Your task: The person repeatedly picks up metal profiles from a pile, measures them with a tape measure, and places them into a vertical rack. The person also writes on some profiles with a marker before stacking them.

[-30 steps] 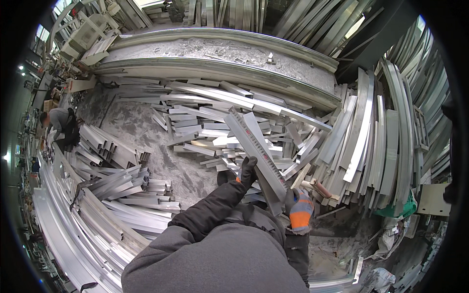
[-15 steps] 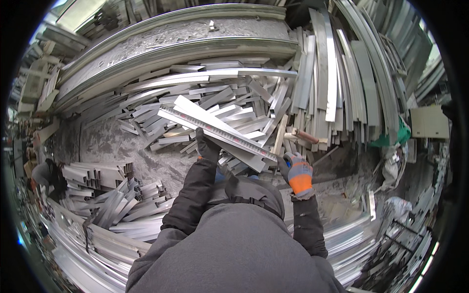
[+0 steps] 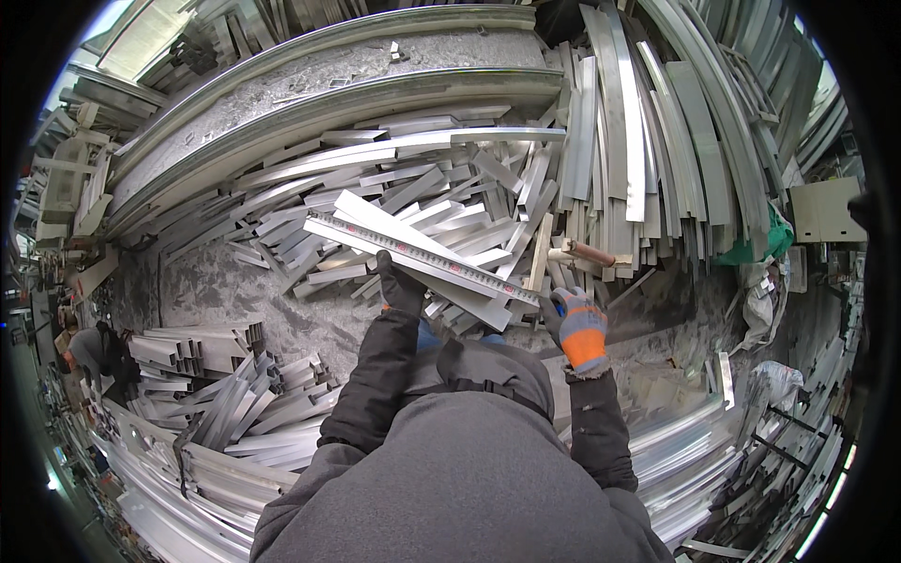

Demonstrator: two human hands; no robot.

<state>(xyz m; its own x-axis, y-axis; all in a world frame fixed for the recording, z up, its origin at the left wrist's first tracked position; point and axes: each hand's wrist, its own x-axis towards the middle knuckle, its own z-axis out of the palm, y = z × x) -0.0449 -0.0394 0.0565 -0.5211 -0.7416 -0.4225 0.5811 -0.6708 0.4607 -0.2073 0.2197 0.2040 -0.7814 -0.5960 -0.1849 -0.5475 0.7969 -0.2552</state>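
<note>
Smooth, satin-bright metal on the profile [image 3: 392, 222] at centre, matt grey cloth on the sweatshirt [image 3: 460, 479] at bottom centre

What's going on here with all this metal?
A person in a grey top has a tape measure drawn out over a pale metal bar. Their left hand, in a dark glove, holds the bar from below; their right hand, in a grey-and-orange glove, is at the tape's right end. Short metal pieces lie heaped just beyond, with long strips to the right. Another person bends over at far left.
</note>
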